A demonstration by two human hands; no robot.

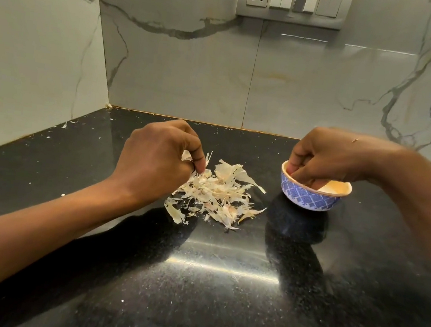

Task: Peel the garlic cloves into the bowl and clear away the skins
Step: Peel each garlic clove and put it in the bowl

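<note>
Garlic skins [216, 190] piled on black counter [222, 285], near left of bowl [309, 198]. Left hand [156, 156] pinching skins at pile's far-left edge. Right hand [325, 157] curled inside bowl, grip impossible to tell.

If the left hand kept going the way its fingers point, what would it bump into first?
The left hand points down, so it would first meet the garlic skins heaped on the black counter; its fingertips seem to pinch some of them.
</note>
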